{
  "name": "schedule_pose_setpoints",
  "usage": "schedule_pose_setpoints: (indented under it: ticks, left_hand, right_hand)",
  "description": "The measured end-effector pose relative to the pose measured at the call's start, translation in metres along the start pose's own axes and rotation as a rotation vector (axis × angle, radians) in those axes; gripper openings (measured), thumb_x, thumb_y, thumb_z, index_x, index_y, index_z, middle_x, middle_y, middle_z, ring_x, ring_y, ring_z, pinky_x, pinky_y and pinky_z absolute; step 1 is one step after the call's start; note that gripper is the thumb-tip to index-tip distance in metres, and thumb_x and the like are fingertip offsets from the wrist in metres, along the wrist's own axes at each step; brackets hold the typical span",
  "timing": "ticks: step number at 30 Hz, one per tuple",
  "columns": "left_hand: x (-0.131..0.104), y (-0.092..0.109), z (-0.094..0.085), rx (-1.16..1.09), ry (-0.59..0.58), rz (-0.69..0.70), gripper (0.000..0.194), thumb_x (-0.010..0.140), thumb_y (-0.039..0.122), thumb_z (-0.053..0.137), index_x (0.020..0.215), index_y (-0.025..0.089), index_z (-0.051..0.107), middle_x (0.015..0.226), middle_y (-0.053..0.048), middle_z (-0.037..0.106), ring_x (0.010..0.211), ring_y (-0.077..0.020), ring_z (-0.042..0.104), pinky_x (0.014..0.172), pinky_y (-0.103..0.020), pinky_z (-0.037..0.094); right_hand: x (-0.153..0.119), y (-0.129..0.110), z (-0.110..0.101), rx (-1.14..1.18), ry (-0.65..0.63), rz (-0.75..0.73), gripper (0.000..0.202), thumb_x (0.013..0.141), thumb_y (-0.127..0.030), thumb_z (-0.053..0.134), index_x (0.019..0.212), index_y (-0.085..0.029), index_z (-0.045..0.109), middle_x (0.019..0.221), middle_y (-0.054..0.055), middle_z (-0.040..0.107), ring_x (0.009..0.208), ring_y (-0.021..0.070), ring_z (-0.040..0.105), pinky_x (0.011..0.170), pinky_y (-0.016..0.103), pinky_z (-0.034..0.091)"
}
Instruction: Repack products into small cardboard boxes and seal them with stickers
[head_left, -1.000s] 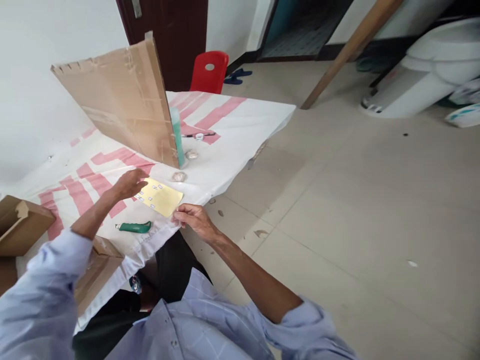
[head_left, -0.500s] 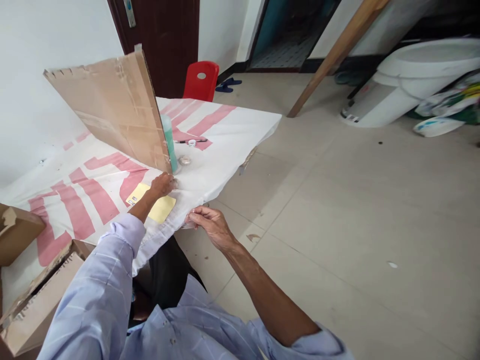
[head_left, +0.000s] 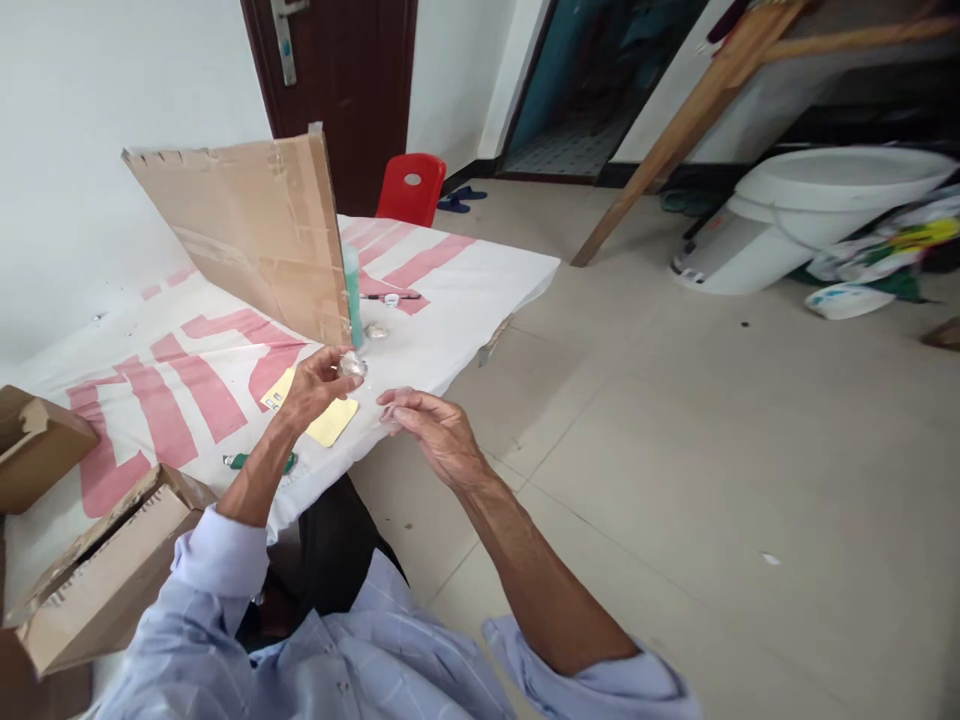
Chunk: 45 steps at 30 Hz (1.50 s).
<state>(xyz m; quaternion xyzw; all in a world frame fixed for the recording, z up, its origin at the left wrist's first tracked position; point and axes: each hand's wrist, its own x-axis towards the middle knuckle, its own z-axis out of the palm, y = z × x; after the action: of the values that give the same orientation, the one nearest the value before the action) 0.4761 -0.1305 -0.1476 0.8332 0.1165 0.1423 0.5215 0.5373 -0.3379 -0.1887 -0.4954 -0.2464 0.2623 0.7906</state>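
My left hand (head_left: 315, 387) is closed round a small clear, shiny item (head_left: 352, 367), perhaps a roll of tape, above the front part of the table. My right hand (head_left: 431, 425) pinches something thin and see-through (head_left: 390, 408) at the table's front edge, too small to make out. Beneath my left hand lies a yellow card (head_left: 334, 423), partly hidden. A green tool (head_left: 238, 461) shows behind my left forearm. Just past the left hand stand a green bottle (head_left: 352, 290) and a small clear item (head_left: 376, 330).
A cardboard sheet (head_left: 255, 235) stands upright on the covered table (head_left: 510, 265). Cardboard boxes (head_left: 112, 590) sit at the left. Behind are a pen (head_left: 409, 295), a white ring (head_left: 391, 300) and a red chair (head_left: 411, 190). A white bucket (head_left: 817, 210) stands far right.
My left hand has lifted from the table with the clear item and its fingers now face the right hand. The green tool has come into view. The camera view has shifted slightly.
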Motion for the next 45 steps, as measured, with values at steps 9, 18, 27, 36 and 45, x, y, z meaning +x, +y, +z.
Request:
schedule_pose_setpoints:
  ticks: [9,18,27,36,45]
  left_hand:
    - [-0.105,0.054,-0.03,-0.511,0.134,-0.1,0.053,0.075,0.058,0.096,0.106,0.02,0.076,0.1,-0.004,0.078,0.085,-0.0162,0.073,0.075,-0.028,0.06]
    - [-0.173,0.072,-0.053,-0.672,0.404,-0.064,0.044,0.071,0.038,0.1,0.098,0.022,0.068,0.088,0.003,0.072,0.071,-0.0111,0.069,0.067,-0.024,0.06]
    - [-0.22,0.074,-0.051,-0.714,0.449,-0.054,0.048,0.071,0.044,0.103,0.107,0.023,0.079,0.098,-0.001,0.077,0.082,-0.015,0.074,0.073,-0.027,0.063]
    - [-0.249,0.072,-0.057,-0.647,0.537,-0.046,0.049,0.073,0.05,0.102,0.103,0.019,0.078,0.087,-0.003,0.08,0.068,-0.0142,0.07,0.069,-0.028,0.061]
    - [-0.256,0.073,-0.058,-0.565,0.512,0.039,0.04,0.083,0.04,0.098,0.105,0.019,0.073,0.093,-0.006,0.082,0.081,-0.0175,0.077,0.069,-0.024,0.061]
  right_hand:
    - [-0.006,-0.042,0.05,-0.04,-0.296,-0.109,0.032,0.082,-0.055,0.088,0.075,-0.025,0.078,0.091,0.006,0.078,0.093,0.0255,0.073,0.083,0.041,0.062]
    - [-0.019,-0.057,0.085,0.038,-0.424,-0.04,0.035,0.076,-0.057,0.093,0.072,-0.026,0.077,0.097,0.006,0.078,0.08,0.0213,0.072,0.08,0.042,0.065]
    - [-0.032,-0.059,0.119,0.014,-0.54,-0.008,0.038,0.075,-0.062,0.095,0.074,-0.027,0.08,0.098,0.007,0.079,0.09,0.0247,0.075,0.082,0.044,0.067]
    - [-0.037,-0.066,0.13,-0.039,-0.551,-0.138,0.029,0.087,-0.054,0.088,0.079,-0.028,0.079,0.107,0.008,0.083,0.106,0.0288,0.077,0.089,0.047,0.066]
    - [-0.057,-0.075,0.135,-0.202,-0.746,-0.243,0.015,0.1,-0.037,0.076,0.088,-0.028,0.079,0.128,0.007,0.084,0.113,0.0267,0.079,0.109,0.051,0.06]
